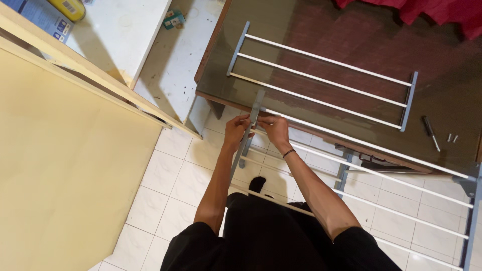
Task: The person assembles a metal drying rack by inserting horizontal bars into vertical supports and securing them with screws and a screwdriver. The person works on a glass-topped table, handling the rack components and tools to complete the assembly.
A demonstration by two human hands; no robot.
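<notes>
I look down at a rack frame of white rods and grey end bars held in front of me over the tiled floor. My left hand and my right hand both pinch the grey side bar where a white rod joins it, near the table's front edge. A second rack shelf of three white rods between grey end pieces lies flat on the dark wooden table. A screwdriver and two small screws lie on the table at the right.
A pale yellow board leans at the left. A white surface sits at the upper left with a yellow container on it. Red cloth hangs over the table's far edge. White floor tiles lie below.
</notes>
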